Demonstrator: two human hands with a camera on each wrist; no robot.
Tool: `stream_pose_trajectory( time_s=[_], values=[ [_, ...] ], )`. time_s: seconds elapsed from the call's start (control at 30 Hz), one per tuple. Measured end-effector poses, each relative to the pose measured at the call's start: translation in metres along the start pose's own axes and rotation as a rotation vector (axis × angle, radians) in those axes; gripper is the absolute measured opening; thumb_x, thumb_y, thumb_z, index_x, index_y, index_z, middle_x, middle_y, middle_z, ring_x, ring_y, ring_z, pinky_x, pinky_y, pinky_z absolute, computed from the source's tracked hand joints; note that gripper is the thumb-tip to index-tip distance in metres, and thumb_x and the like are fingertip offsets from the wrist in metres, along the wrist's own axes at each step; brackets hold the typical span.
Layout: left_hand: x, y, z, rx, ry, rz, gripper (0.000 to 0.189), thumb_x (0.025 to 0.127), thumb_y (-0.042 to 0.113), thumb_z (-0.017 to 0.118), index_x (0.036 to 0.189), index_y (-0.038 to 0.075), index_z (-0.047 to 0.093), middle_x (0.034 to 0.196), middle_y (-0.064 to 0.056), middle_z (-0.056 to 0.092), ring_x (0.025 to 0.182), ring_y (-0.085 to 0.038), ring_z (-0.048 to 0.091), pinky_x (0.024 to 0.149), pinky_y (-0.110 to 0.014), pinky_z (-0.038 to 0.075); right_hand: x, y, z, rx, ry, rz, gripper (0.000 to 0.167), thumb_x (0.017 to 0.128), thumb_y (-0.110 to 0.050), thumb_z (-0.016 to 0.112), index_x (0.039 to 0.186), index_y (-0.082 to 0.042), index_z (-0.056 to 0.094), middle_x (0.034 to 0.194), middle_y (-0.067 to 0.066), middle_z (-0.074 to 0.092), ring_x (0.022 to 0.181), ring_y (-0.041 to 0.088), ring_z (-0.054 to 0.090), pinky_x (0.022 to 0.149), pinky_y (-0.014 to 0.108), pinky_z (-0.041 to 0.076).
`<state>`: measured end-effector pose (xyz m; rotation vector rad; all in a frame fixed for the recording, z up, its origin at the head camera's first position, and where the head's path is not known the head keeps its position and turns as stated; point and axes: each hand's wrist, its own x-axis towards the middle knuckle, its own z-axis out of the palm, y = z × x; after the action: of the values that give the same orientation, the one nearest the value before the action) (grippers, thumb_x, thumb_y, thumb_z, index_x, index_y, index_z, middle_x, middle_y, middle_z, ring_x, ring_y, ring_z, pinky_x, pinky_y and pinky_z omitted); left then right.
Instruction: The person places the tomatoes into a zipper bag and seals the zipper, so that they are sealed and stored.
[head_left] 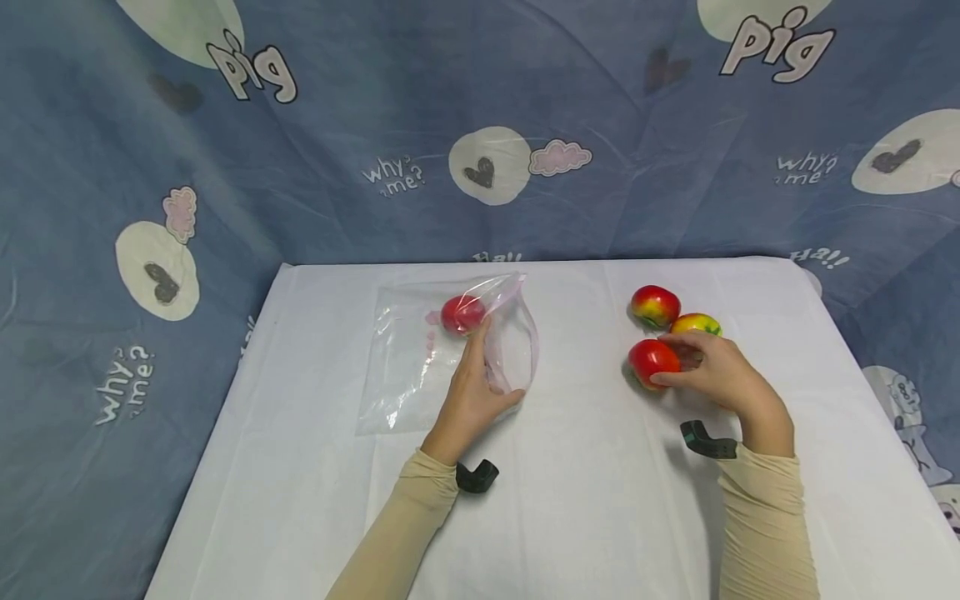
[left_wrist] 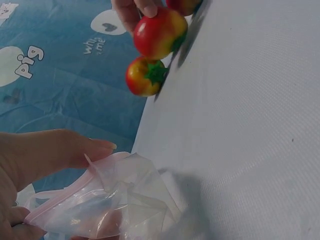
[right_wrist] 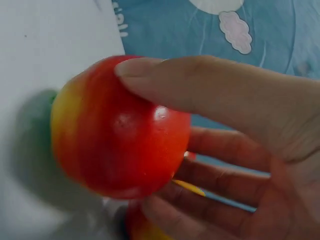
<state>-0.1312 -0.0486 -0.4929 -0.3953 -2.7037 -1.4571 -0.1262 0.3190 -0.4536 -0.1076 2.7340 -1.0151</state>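
A clear zip bag (head_left: 408, 367) with a pink rim lies on the table, a red tomato (head_left: 460, 315) inside it. My left hand (head_left: 474, 398) holds the bag's mouth; in the left wrist view the thumb (left_wrist: 75, 147) is at one side of the rim and fingertips are at the other, with the mouth spread between them. On the right, my right hand (head_left: 712, 367) grips a red and yellow tomato (head_left: 651, 363) between thumb and fingers. In the right wrist view this tomato (right_wrist: 117, 135) is tilted, its stem end turned toward the table.
Two more red and yellow tomatoes, one behind (head_left: 656, 306) and one partly covered by my right hand (head_left: 697, 323), lie close by. A white cloth covers the table (head_left: 570, 500). A printed blue curtain (head_left: 600, 200) hangs along its back and sides.
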Motion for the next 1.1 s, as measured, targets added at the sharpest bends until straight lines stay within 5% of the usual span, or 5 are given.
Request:
stream_pose_trajectory(
  time_s=[0.1, 0.17, 0.37, 0.8, 1.1],
  values=[
    [0.000, -0.001, 0.000, 0.000, -0.003, -0.007, 0.118, 0.069, 0.007, 0.093, 0.163, 0.009, 0.022, 0.166, -0.015, 0.034, 0.154, -0.029, 0.035, 0.128, -0.043, 0.030, 0.003, 0.001, 0.002, 0.057, 0.030, -0.026, 0.056, 0.088, -0.029, 0.083, 0.134, -0.004, 0.066, 0.128, 0.021, 0.069, 0.115, 0.038, 0.069, 0.093, 0.024, 0.058],
    [0.001, -0.001, 0.000, 0.001, -0.004, -0.009, 0.119, 0.069, 0.007, 0.093, 0.163, 0.010, 0.021, 0.166, -0.014, 0.034, 0.154, -0.028, 0.035, 0.128, -0.043, 0.030, 0.006, 0.001, 0.004, 0.077, 0.034, -0.041, 0.055, 0.088, -0.028, 0.083, 0.134, -0.003, 0.066, 0.127, 0.021, 0.069, 0.115, 0.038, 0.070, 0.092, 0.021, 0.059],
    [0.001, -0.002, 0.000, 0.001, 0.001, -0.001, 0.119, 0.068, 0.006, 0.093, 0.163, 0.010, 0.022, 0.166, -0.015, 0.035, 0.153, -0.030, 0.036, 0.128, -0.044, 0.031, 0.013, -0.005, 0.014, 0.046, 0.001, -0.067, 0.065, 0.086, -0.031, 0.085, 0.140, -0.004, 0.061, 0.132, 0.022, 0.068, 0.118, 0.039, 0.067, 0.102, 0.055, 0.056],
    [-0.001, -0.001, -0.001, 0.009, 0.001, 0.010, 0.118, 0.069, 0.006, 0.093, 0.163, 0.008, 0.022, 0.166, -0.016, 0.034, 0.153, -0.032, 0.036, 0.127, -0.046, 0.032, 0.022, -0.007, 0.032, 0.055, -0.046, -0.031, 0.079, 0.080, -0.045, 0.087, 0.147, -0.013, 0.057, 0.146, 0.018, 0.060, 0.131, 0.043, 0.056, 0.104, 0.061, 0.053],
    [-0.001, -0.002, -0.001, 0.000, -0.005, 0.002, 0.119, 0.069, 0.007, 0.093, 0.164, 0.009, 0.021, 0.167, -0.015, 0.032, 0.154, -0.032, 0.035, 0.127, -0.046, 0.032, 0.021, -0.003, 0.032, 0.118, -0.083, -0.059, 0.079, 0.082, -0.035, 0.088, 0.150, -0.013, 0.053, 0.147, 0.018, 0.058, 0.132, 0.042, 0.057, 0.104, 0.059, 0.054]
  ],
)
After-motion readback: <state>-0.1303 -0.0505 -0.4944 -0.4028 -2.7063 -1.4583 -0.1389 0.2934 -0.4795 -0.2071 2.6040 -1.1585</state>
